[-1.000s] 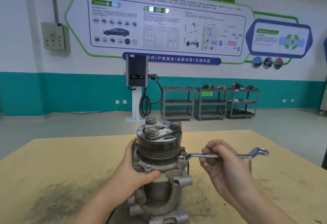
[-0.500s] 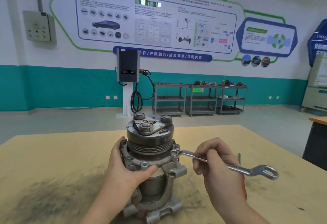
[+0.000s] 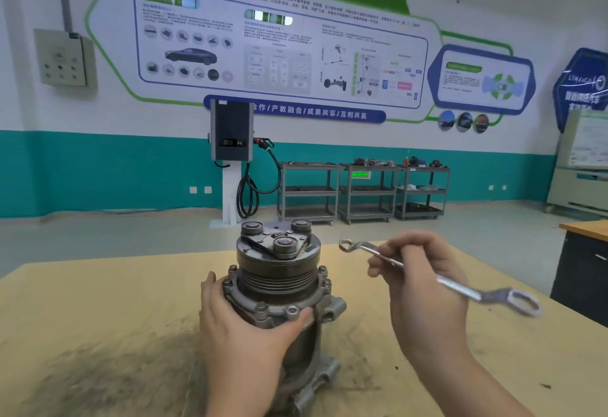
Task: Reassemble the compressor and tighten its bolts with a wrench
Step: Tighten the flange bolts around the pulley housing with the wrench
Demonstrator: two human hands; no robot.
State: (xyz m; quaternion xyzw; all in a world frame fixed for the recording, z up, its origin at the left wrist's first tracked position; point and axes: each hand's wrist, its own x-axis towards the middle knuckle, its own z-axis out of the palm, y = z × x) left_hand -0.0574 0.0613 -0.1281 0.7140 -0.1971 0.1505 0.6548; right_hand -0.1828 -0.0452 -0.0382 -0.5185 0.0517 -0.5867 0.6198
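Compressor [image 3: 279, 288] upright, wrench [image 3: 437, 276] slanting, off bolts

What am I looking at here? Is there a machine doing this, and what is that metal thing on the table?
No machine: a person works with bare hands, filmed by a wide-angle camera worn on the head, looking forward and down. The metal thing is a compressor standing upright on a tan table. The left hand wraps around its body to steady it. The right hand holds a wrench in the air, its far ring end clear of the compressor and off the bolts. Behind are shelf carts and a wall poster.
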